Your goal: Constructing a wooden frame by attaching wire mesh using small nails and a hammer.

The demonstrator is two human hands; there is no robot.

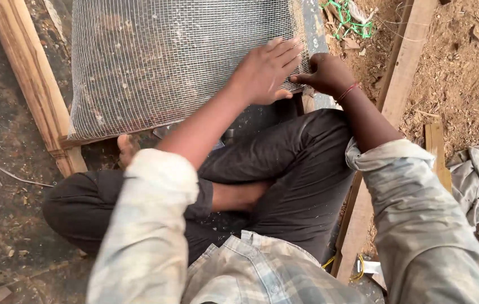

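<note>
The person sits cross-legged on the dirt floor, bent over a sheet of wire mesh (177, 62) that lies across a wooden frame (28, 79) in front of the knees. The mesh is grey, fine-celled and covers most of the frame; its near edge runs just above the person's bare foot (128, 147).

The left hand (264, 70) lies flat on the mesh near its right edge, fingers spread and stretched out, palm pressing down. It grips nothing.

The right hand (326, 73) sits just beside it at the mesh's right edge, curled closed, thumb and fingers pinched together where the mesh meets the frame. Whatever it pinches is too small to make out. A red thread band (347, 91) circles that wrist. The fingertips of the two hands nearly touch.

Both arms wear pale, dusty sleeves (149, 225) pushed up the forearms, and the legs are in dark trousers (301, 163).

To the right, a long plank (402, 62) runs away across sawdust-strewn ground. A tangle of green cord (347, 19) lies near its far end, well apart from the hands. A crumpled grey cloth (475, 174) lies at the right, beside another plank. Yellow wire (357, 269) shows by the person's right hip.
</note>
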